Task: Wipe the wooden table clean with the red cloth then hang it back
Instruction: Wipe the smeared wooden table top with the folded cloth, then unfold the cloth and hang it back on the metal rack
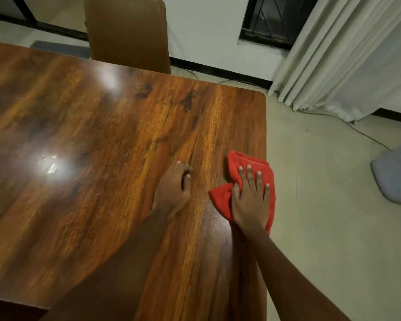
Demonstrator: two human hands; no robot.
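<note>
A glossy wooden table [102, 135] fills the left and centre of the view. The red cloth [237, 169] lies crumpled at the table's right edge, partly hanging over it. My right hand [250, 200] presses flat on the cloth with fingers spread. My left hand [174, 188] rests on the bare wood just left of the cloth, fingers curled loosely, holding nothing. A few small wet or shiny spots [50, 164] glint on the table's left part under a light reflection.
A brown chair [127, 33] stands tucked at the table's far side. White curtains [347, 54] hang at the right, with a cable on the floor below. A grey cushion-like object [394, 172] lies on the floor at the far right.
</note>
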